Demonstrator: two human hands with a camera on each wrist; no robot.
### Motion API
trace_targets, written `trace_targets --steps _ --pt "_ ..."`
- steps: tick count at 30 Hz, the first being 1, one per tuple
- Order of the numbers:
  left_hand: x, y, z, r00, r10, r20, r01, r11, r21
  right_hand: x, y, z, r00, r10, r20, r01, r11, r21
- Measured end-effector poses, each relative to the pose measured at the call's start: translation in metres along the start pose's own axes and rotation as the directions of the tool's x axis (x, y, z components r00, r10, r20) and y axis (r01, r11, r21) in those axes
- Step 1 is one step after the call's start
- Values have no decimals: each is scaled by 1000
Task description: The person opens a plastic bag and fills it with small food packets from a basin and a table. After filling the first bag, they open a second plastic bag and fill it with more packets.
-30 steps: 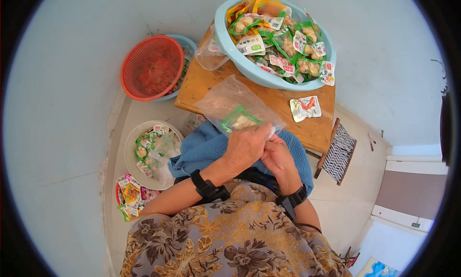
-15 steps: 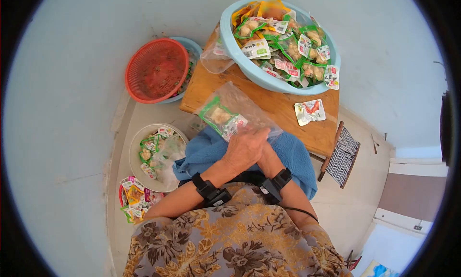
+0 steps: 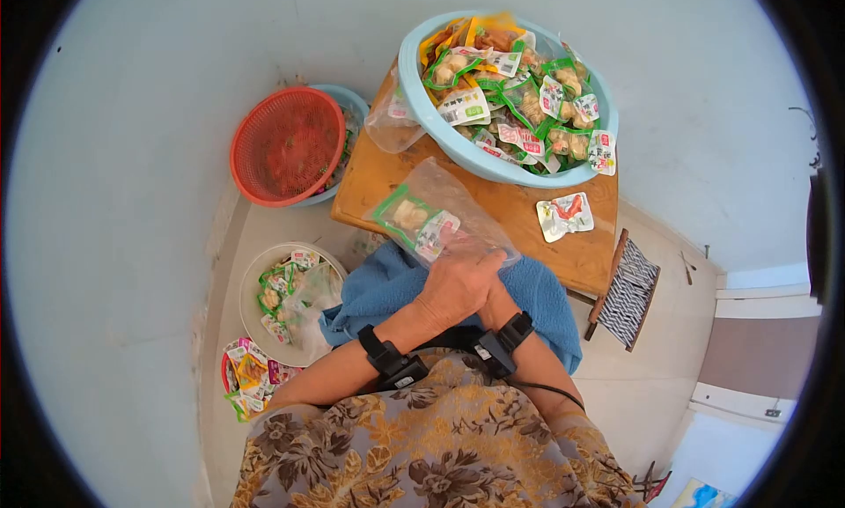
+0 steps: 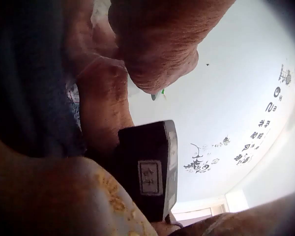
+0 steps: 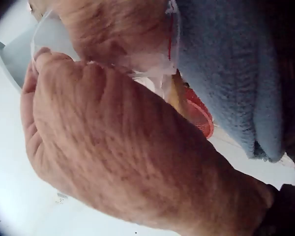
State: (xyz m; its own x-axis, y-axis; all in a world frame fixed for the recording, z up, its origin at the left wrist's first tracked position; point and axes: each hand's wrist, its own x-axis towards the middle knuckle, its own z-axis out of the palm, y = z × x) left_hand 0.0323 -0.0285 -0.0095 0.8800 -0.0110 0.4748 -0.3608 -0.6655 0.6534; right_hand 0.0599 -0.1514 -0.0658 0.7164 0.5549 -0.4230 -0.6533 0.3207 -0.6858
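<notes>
A clear plastic bag (image 3: pixel 462 204) with a red zip line is held up over the lap. Inside it lies a green-edged snack packet (image 3: pixel 409 216) of pale round pieces, tilted toward the bag's far end. My left hand (image 3: pixel 458 288) grips the bag near its mouth, fingers curled, and crosses over the right hand. The right hand (image 5: pixel 118 32) reaches into the bag, plastic round its wrist in the right wrist view. In the head view its fingertips show faintly through the film at the packet's near end; I cannot tell whether they pinch it.
A blue basin (image 3: pixel 414 103) heaped with packets stands on the wooden table (image 3: pixel 374 187), near one loose packet (image 3: pixel 565 217). At left are a red basket (image 3: pixel 286 147) and a white bucket (image 3: pixel 249 310) with packets and bags. A blue towel (image 3: pixel 378 283) covers the lap.
The right hand has gone from the bag's mouth into the bag, beneath the left hand. The packet has slid left, toward the bag's far end. Over the last half second little has moved.
</notes>
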Motion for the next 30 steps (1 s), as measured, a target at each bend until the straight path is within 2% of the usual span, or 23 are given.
trace_targets --steps 4,5,7,9,10,11,12,13,15,16,18,19,21,22,24,25,27,28,30 --pt "3 3 0 1000 -1 22 2 999 -39 14 -8 -1 999 51 -12 -49 989 137" --pt "2 3 -1 998 -29 56 30 999 -20 72 -23 34 998 64 -14 -61 983 170" --pt "-1 0 0 994 -58 91 58 998 0 76 -21 31 997 78 -15 -73 976 204" --pt "-5 -6 6 996 -83 -15 82 994 -65 86 -13 17 981 145 -126 -149 989 -20" --pt "-4 -5 2 996 -85 -15 84 994 -66 91 -7 1 981 147 -127 -151 988 -20" --pt "-3 -4 -2 995 -92 -29 91 995 -42 93 -3 -17 996 92 -16 -92 943 -321" --pt "-2 -3 -4 994 -98 -42 97 995 -18 94 0 -27 992 70 107 5 812 -584" --pt "-2 -2 -4 994 -99 -42 98 995 -19 88 -7 -13 992 71 106 4 811 -585" --pt "-2 -2 -5 988 -140 -62 138 990 -42 79 -15 17 993 70 -99 -106 900 -424" --pt "-2 -3 -4 988 -140 -62 138 990 -42 80 -9 17 993 70 -98 -106 899 -424" --pt "-2 -5 -4 986 -161 -51 159 986 -45 84 7 9 965 -261 -1 210 781 -588" --pt "-2 -5 -4 986 -161 -52 159 986 -44 88 14 2 965 -261 0 210 780 -589" --pt "-2 -6 -4 982 -182 -51 179 983 -44 91 20 0 914 -383 132 391 748 -537" --pt "-2 -6 -5 982 -182 -51 180 983 -45 89 16 2 914 -383 132 391 748 -537" --pt "0 -7 -5 986 -151 -63 151 988 -12 84 6 4 958 -242 156 288 832 -475" --pt "1 -7 -5 987 -151 -63 150 989 -14 86 6 -3 958 -243 155 288 831 -475" --pt "3 -6 -4 986 -160 -55 157 986 -56 90 8 -19 984 -66 165 134 884 -448" --pt "3 -6 -3 987 -152 -54 149 987 -61 92 10 -22 984 -74 160 140 882 -451" --pt "3 -7 1 980 -180 -86 173 981 -83 96 14 -24 962 -142 235 261 737 -623"
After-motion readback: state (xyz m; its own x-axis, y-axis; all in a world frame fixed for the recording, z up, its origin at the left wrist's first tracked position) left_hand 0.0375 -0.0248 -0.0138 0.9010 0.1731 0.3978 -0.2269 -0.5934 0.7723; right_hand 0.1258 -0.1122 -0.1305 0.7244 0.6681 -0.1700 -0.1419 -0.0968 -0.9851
